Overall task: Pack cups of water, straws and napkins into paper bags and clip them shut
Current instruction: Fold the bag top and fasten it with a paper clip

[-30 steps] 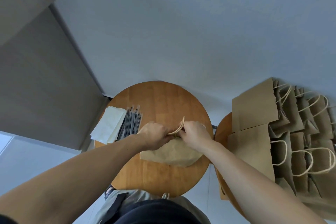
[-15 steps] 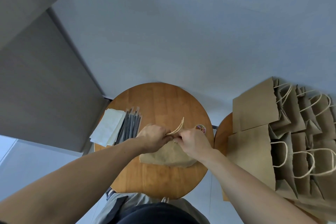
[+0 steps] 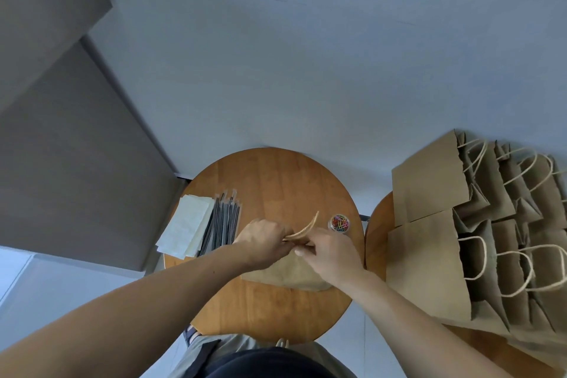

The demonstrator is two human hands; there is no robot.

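Forearms stretch in from the lower corners and meet over the round table (image 3: pixel 276 181), wrists bent inward and knuckles up. Fingers of the left hand (image 3: pixel 264 239) curl round the top edge of the paper bag (image 3: pixel 291 273) beside its twine handles (image 3: pixel 303 228) — the right hand (image 3: pixel 331 252) pinches the same edge from the other side. The bag sits mid-table under both hands. Napkins (image 3: pixel 187 230) and straws (image 3: pixel 222 224) lie at the left rim. A tub of coloured clips (image 3: pixel 339 223) stands just beyond the right hand — whether the fingers hold a clip cannot be told.
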